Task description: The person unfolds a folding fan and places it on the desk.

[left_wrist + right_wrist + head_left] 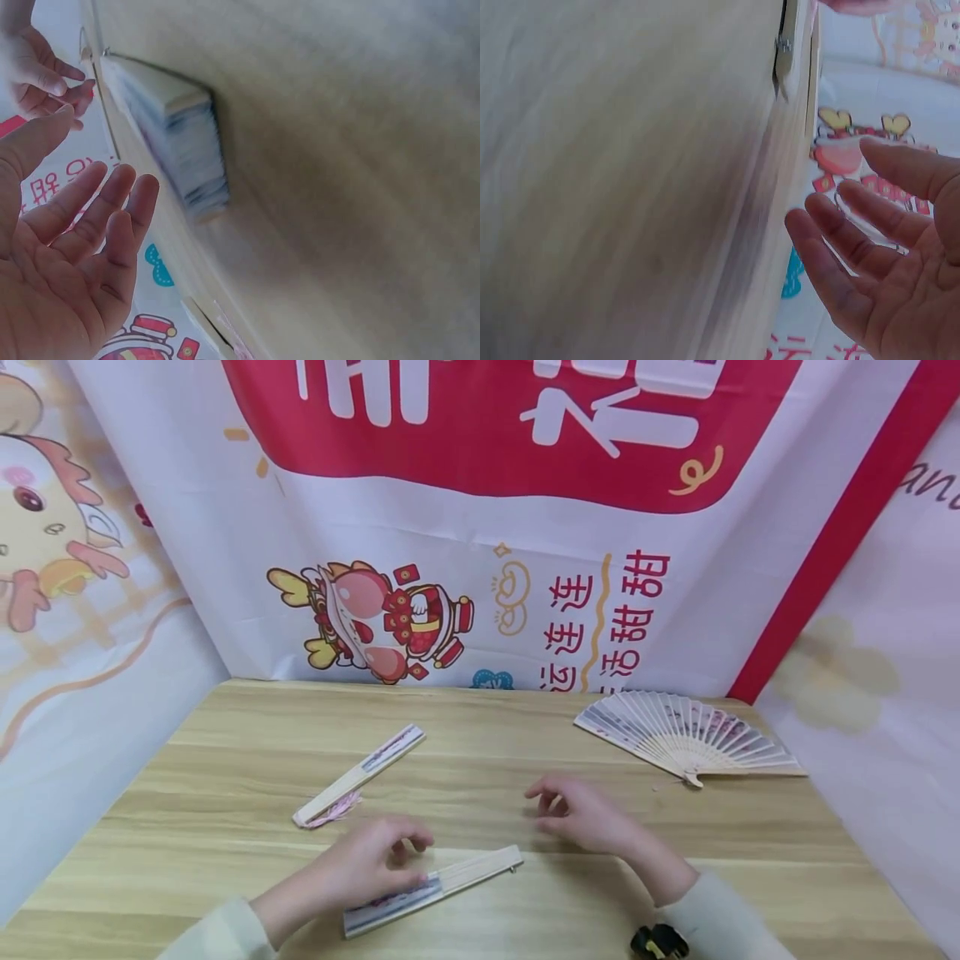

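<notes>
A folded hand fan lies slantwise on the near part of the table, its pale ribs pointing right. My left hand hovers over its printed end, fingers loosely bent and holding nothing. In the left wrist view a gap shows between those fingers and the fan. To the right of the fan's ribbed end, my right hand is held over the table with relaxed, empty fingers. The right wrist view shows the same hand with its fingers spread, the fan's riveted end beyond it.
Another folded fan with a pink tassel lies at the left on the wooden table. At the back right rests a spread fan. Printed cloth hangs behind the table. A black object is by the right sleeve.
</notes>
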`<action>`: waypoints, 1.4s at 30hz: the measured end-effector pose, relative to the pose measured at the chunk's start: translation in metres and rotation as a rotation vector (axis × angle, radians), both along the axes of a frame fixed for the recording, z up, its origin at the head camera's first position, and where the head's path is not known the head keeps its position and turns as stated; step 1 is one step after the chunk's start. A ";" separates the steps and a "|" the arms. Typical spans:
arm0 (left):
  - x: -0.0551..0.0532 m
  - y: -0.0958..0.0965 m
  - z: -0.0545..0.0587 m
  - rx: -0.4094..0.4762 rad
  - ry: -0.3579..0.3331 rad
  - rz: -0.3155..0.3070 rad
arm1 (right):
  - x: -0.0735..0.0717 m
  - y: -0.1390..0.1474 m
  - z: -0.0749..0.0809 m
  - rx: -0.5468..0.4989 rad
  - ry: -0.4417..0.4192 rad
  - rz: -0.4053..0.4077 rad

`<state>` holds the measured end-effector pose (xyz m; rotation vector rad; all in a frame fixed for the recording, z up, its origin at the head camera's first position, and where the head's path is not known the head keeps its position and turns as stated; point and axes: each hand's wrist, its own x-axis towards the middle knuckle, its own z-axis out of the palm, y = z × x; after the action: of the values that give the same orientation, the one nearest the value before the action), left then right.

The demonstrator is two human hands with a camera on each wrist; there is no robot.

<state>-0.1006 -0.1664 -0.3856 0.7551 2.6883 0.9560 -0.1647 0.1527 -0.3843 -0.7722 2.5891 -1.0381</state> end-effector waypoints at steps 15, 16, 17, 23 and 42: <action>0.009 0.005 -0.009 -0.126 0.093 -0.028 | 0.022 -0.035 -0.003 0.152 0.021 0.209; 0.009 0.005 -0.010 -0.137 0.093 -0.029 | 0.022 -0.037 -0.003 0.170 0.036 0.211; 0.009 0.005 -0.010 -0.150 0.094 -0.030 | 0.023 -0.039 -0.003 0.190 0.052 0.216; 0.010 0.007 -0.011 -0.215 0.100 -0.028 | 0.028 -0.050 -0.001 0.226 0.105 0.265; -0.005 0.009 -0.010 -0.138 0.013 -0.042 | 0.022 -0.058 -0.005 0.251 0.093 0.259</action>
<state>-0.1057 -0.1574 -0.3953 0.7882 2.7048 0.7498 -0.1431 0.0951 -0.3895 -1.0733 2.5393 -0.6027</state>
